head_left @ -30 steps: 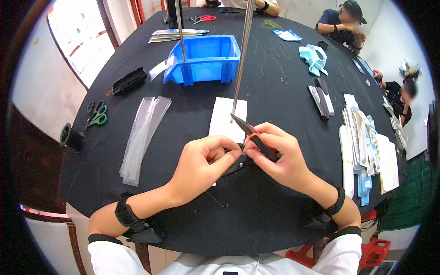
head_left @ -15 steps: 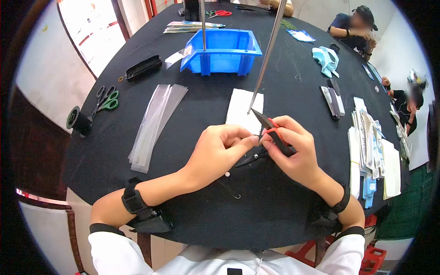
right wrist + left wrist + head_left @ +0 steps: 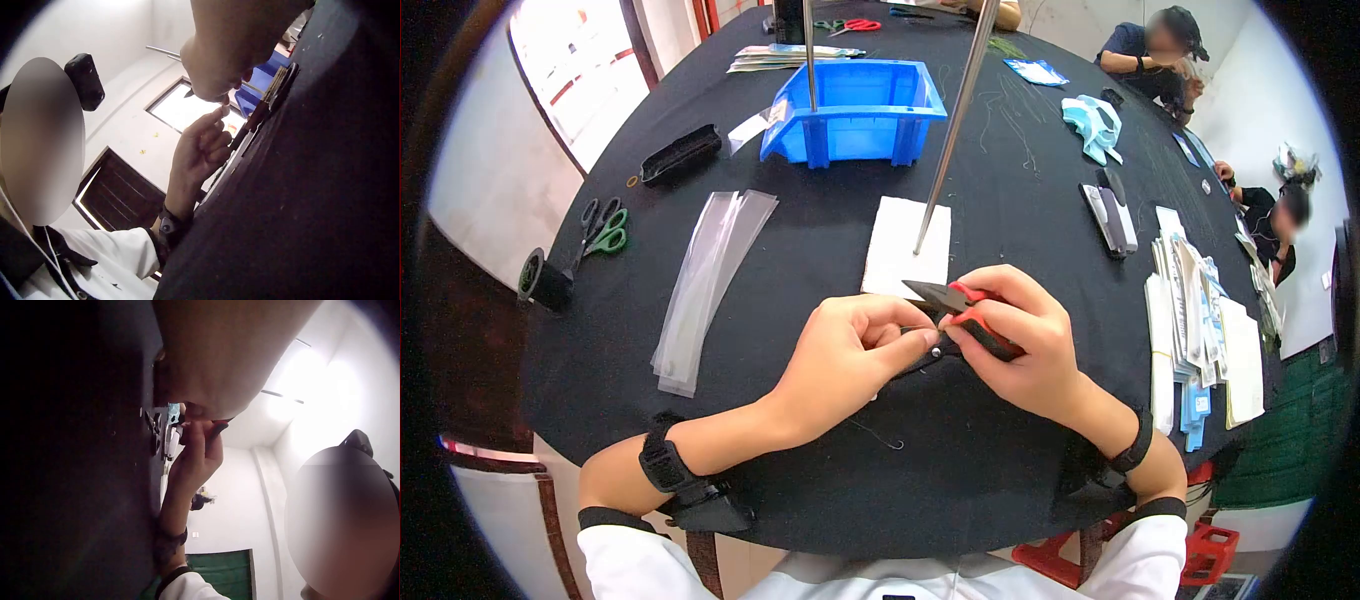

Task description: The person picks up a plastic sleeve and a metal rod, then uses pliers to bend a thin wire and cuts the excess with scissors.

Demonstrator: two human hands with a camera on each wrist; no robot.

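Observation:
My right hand (image 3: 1025,345) holds a pair of pliers (image 3: 940,296) with red-and-black handles, the dark pointed nose angled left. Its thumb and forefinger meet near my left fingertips. My left hand (image 3: 840,365) pinches a thin strand (image 3: 912,327) between thumb and forefinger; what lies between the two hands is tiny and mostly hidden by fingers. Below them on the table is a black tool (image 3: 937,352) with a shiny round rivet, partly covered. In the right wrist view my left hand (image 3: 200,147) has its other fingers curled in. A white block (image 3: 890,255) sits just beyond.
A metal rod (image 3: 950,165) slants up from the white block. Beyond stands a blue bin (image 3: 860,140). Clear plastic sleeves (image 3: 705,300) and green-handled scissors (image 3: 607,240) lie left; a stapler (image 3: 1110,218) and packets (image 3: 1185,310) lie right. A thin hooked wire (image 3: 890,440) lies nearby.
The pliers have turned so that their nose points more to the left and lies lower. Both hands stay close together; the head view shifted right and back.

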